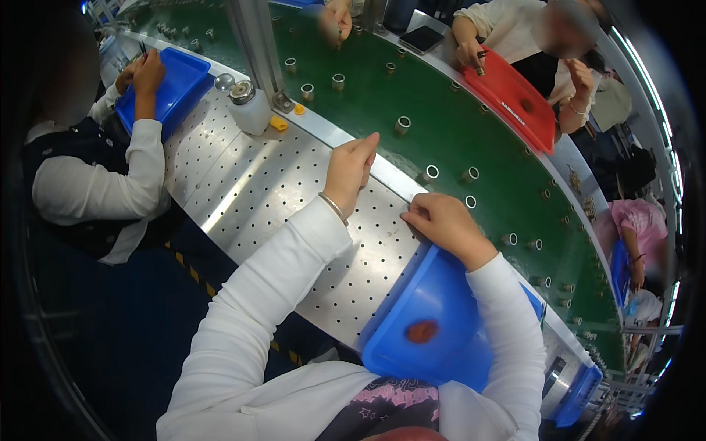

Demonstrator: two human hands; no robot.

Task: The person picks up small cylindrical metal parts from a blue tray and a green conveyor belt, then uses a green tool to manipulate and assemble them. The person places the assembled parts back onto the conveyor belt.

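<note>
My left hand [351,165] rests on the perforated metal table [257,184], right at its edge by the green conveyor belt [441,117]. Its fingers are pinched together, and nothing shows between them. My right hand [443,224] lies curled on the table edge just above a blue plastic bin [412,294]. The fingertips point left, and I see nothing in them. The bin sits tilted against my chest, with a small reddish-brown object [422,331] inside. Small metal cylinders [429,173] stand spaced out on the belt beyond both hands.
A co-worker at the left reaches into a blue tray [176,84]. A white bottle [248,109] and a yellow piece [279,123] stand by a metal post [254,44]. Across the belt, people work at a red tray [515,95] beside a phone [421,38]. Another blue bin [581,393] is at lower right.
</note>
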